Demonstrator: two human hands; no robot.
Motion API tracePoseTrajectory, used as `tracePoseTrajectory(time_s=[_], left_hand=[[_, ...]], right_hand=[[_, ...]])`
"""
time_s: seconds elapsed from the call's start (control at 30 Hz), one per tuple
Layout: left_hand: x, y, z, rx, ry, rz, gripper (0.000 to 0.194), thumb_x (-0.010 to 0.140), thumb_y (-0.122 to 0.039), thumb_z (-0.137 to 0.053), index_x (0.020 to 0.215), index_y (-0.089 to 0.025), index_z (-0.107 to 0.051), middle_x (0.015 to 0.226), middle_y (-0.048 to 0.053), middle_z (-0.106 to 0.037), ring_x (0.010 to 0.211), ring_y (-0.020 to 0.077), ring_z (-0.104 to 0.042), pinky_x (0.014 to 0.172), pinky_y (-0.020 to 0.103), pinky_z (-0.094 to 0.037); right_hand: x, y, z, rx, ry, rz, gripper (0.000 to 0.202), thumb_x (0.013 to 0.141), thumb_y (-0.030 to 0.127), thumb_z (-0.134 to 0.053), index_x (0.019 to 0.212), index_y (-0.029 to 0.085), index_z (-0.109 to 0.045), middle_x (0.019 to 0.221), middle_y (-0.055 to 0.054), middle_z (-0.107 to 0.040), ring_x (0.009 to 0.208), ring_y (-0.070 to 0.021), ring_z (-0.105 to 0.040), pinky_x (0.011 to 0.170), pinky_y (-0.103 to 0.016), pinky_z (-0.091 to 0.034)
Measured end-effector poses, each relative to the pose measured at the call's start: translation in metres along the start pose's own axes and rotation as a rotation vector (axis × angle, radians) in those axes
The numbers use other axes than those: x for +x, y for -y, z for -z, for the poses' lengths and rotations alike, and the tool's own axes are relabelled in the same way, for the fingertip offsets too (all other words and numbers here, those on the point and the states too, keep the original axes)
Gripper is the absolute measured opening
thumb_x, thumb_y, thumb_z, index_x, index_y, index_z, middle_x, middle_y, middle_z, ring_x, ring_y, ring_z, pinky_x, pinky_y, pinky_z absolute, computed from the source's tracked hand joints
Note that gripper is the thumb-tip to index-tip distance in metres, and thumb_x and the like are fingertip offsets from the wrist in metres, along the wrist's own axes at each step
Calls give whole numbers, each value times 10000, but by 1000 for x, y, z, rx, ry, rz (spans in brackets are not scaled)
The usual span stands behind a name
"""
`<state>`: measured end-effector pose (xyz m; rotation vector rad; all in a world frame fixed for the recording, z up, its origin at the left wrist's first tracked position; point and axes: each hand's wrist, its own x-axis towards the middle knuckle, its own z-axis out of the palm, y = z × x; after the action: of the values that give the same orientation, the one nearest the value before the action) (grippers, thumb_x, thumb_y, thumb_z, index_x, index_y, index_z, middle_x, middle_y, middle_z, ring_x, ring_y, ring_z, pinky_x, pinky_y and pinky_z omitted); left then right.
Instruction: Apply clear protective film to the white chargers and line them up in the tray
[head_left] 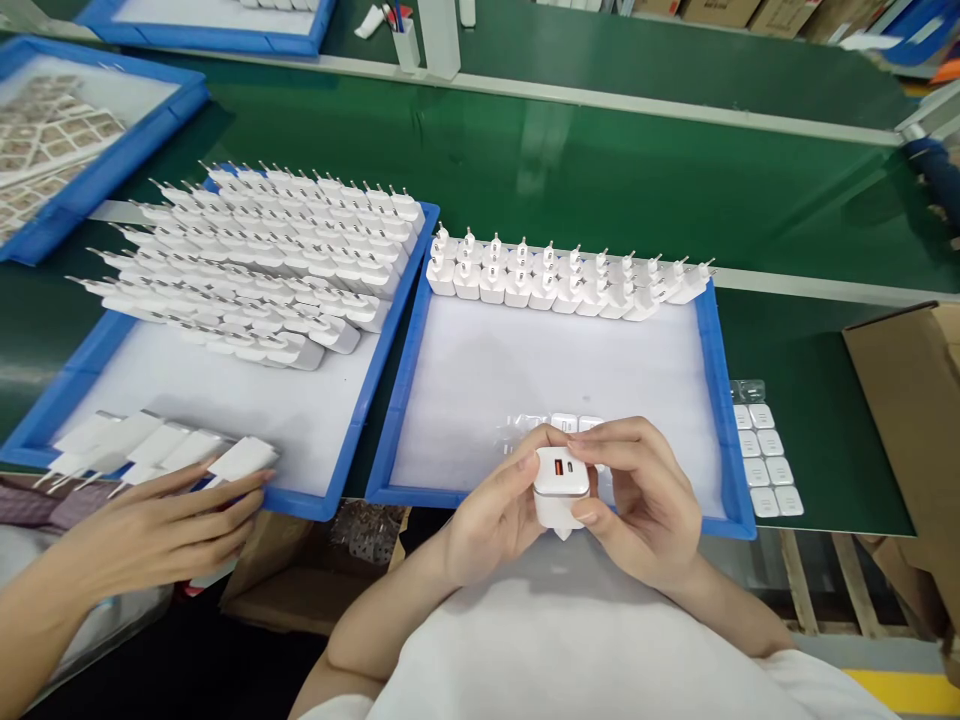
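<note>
surface: green, glossy belt table (570,180) with a pale metal rail running across its far side.
charger: white, boxy plastic charger (561,490) with rounded corners, held just over the near rim of the right tray; its port face tilts up toward the camera, showing an orange port beside a small oval one, and its plug end points down and near.
left hand: left hand (495,515) closed around the charger's left side, thumb on top.
right hand: right hand (643,495) gripping the charger's right side, fingers curled over its far edge.
right tray: blue plastic tray (720,400) with a white liner; a row of white chargers (562,275) stands along its far edge, prongs up.
film: clear, crinkled film strip (525,430) lies on the liner just beyond the hands.
left tray: second blue tray (390,330) packed with rows of chargers (262,260) leaning over, prongs pointing far and left.
other person: another person's hand (165,525) at the near left, open and flat, fingertips touching loose chargers (157,450).
right side: sheet of square white labels (765,460) beside the tray; cardboard box (911,400) farther right.
</note>
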<state>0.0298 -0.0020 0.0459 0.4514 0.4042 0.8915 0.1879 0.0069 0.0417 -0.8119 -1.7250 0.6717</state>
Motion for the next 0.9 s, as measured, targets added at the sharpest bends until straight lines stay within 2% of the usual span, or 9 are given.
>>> tracePoseTrajectory(time_s=[0.2,0.4,0.67,0.77,0.9], left_hand=[[0,-4,-2,7,-23,72,327,889,-483,-660,965,-179,-565,863,31,-532,727,148,-463,668,266,-355],[0,-4,-3,-11,-48,64,305,921,-467,-655,985,-173,-611,896,39,-550,775,153,-489,683,251,-389],[-1,1,1,6,-80,71,405,921,-595,-606,1000,-198,-616,916,42,-518,787,168,-472,722,274,-406],[-2,-1,-1,88,-40,3,469,965,-650,-468,1027,-201,-589,909,42,-504,796,180,-459,747,303,-399],[-7,-6,-3,399,-31,-128,510,1019,-619,-313,973,-187,-580,886,47,-501,801,196,-438,754,328,-370]], right_hand=[[-3,0,0,33,-12,-44,280,959,277,-647,1234,226,-659,955,-78,-617,896,-226,-641,641,-343,-569],[-6,-2,-1,77,-8,-108,272,957,279,-656,1223,220,-662,1014,-81,-619,941,-214,-631,718,-344,-574],[-4,-2,-2,67,-15,-150,227,968,336,-640,1168,233,-661,975,-72,-625,889,-210,-625,695,-344,-570],[-4,-2,-3,85,-9,-112,254,963,346,-652,1194,240,-653,994,-74,-612,901,-210,-624,680,-332,-573],[-4,-4,-1,70,42,-4,460,935,372,-700,1362,267,-567,985,-68,-607,831,-205,-628,651,-336,-588]])
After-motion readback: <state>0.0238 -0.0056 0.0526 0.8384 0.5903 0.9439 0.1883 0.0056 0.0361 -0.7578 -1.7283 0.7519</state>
